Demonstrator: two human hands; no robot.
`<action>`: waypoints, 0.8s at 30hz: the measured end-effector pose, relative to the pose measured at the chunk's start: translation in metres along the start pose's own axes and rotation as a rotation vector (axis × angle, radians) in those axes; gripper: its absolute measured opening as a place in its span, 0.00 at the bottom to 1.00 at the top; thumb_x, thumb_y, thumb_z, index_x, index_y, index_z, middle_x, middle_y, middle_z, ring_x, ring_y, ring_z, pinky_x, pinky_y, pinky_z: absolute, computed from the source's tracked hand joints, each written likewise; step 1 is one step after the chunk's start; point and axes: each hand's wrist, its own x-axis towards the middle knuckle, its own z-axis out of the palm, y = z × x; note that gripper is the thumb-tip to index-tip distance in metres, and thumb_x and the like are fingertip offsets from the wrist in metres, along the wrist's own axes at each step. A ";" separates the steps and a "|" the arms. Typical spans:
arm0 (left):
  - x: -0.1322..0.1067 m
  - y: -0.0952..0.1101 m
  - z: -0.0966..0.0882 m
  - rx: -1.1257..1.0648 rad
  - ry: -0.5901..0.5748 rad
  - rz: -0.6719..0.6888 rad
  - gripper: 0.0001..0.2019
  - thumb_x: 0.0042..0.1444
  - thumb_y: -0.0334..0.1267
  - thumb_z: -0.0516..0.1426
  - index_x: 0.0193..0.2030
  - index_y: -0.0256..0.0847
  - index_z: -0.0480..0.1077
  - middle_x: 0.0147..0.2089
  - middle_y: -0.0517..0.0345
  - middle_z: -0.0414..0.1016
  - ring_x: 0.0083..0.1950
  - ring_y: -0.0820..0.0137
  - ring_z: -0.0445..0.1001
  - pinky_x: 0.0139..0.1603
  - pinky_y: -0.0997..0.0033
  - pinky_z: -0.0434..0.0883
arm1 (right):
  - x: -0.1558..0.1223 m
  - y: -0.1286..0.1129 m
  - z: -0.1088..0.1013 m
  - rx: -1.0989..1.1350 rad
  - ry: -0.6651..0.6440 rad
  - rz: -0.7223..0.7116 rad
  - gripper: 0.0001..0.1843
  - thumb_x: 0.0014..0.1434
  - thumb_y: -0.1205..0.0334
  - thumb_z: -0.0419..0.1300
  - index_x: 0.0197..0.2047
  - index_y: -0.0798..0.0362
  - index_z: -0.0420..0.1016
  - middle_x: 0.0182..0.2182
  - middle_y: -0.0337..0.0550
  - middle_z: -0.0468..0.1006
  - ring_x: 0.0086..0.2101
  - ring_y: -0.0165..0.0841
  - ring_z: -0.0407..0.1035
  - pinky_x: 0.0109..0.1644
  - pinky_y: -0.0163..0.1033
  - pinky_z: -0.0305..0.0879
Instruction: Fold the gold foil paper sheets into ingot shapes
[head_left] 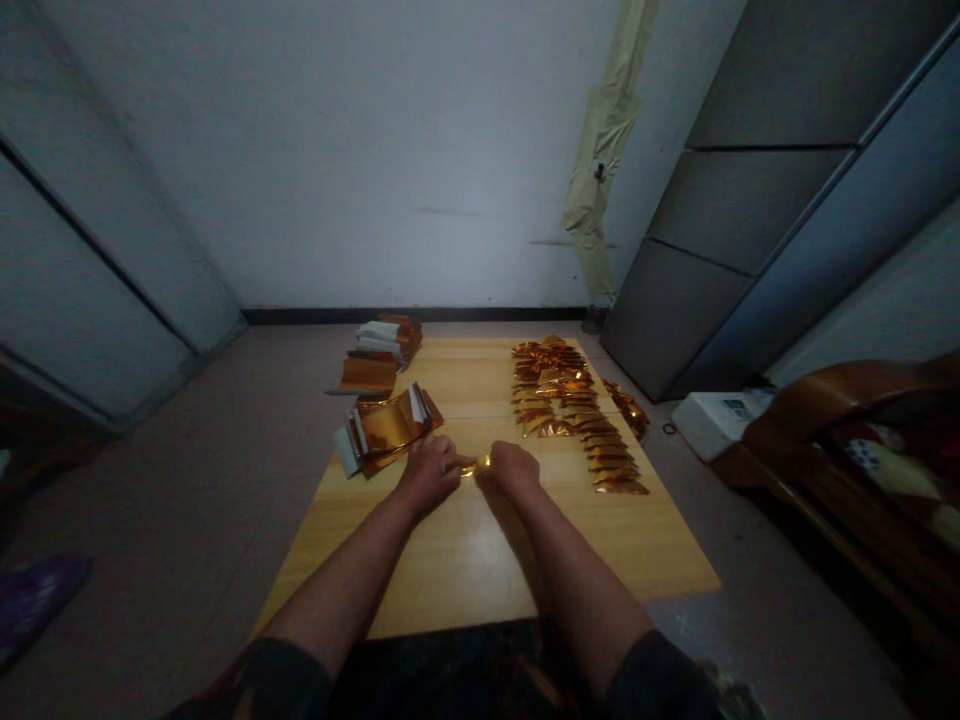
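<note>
Two bare forearms reach out from dark sleeves (285, 675) over the near edge of a pale wooden desk (465, 560). The left hand (429, 473) is closed, its fingertips (459, 462) stretched rightward in a pinch on one end of a small gold foil strip (475, 466). The right hand (510, 472) is curled over the strip's other end, its fingers turned down and hidden, so whether it grips cannot be told. The strip sits between the two hands, just above the desk. Working it at the fingertips, with the wrists low and close together, gives steady control, and a light pinch should spare the thin foil from creasing.

Just beyond the left hand lies a stack of gold packets (390, 428) with white edges. Farther up the desk are more gold-and-white piles (375, 360). To the right, folded gold pieces lie in overlapping rows (577, 410), with a loose heap (626, 408) at the desk's edge.

Past the desk, a white box (720, 420) and a wooden chair (825, 440) stand at right, beside a grey cabinet (750, 200). A beige strap (600, 150) hangs on the white wall (375, 150).
</note>
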 end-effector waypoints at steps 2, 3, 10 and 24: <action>0.000 0.001 -0.001 -0.001 -0.008 -0.002 0.17 0.54 0.32 0.56 0.46 0.56 0.79 0.36 0.57 0.71 0.43 0.66 0.65 0.47 0.61 0.58 | 0.002 0.003 0.001 0.001 -0.006 -0.005 0.19 0.55 0.52 0.59 0.47 0.51 0.76 0.44 0.52 0.80 0.44 0.44 0.75 0.39 0.39 0.66; 0.000 0.001 -0.002 -0.001 -0.010 -0.006 0.17 0.54 0.32 0.56 0.46 0.56 0.79 0.36 0.57 0.71 0.43 0.66 0.65 0.48 0.61 0.58 | 0.003 0.004 0.001 0.006 -0.010 -0.006 0.18 0.55 0.53 0.60 0.47 0.51 0.76 0.44 0.51 0.80 0.44 0.44 0.75 0.39 0.38 0.66; 0.000 0.001 -0.001 0.006 0.005 -0.009 0.17 0.53 0.31 0.56 0.45 0.55 0.79 0.36 0.57 0.71 0.43 0.65 0.65 0.48 0.60 0.58 | 0.005 0.014 0.002 0.092 -0.016 -0.039 0.12 0.54 0.63 0.59 0.42 0.49 0.77 0.41 0.46 0.80 0.41 0.37 0.74 0.35 0.33 0.61; -0.005 0.004 -0.003 -0.014 0.030 -0.001 0.16 0.53 0.32 0.55 0.45 0.53 0.79 0.36 0.57 0.70 0.43 0.65 0.64 0.49 0.60 0.59 | 0.005 0.023 0.006 0.107 0.025 -0.052 0.12 0.60 0.62 0.53 0.41 0.50 0.78 0.41 0.47 0.80 0.39 0.35 0.74 0.33 0.34 0.56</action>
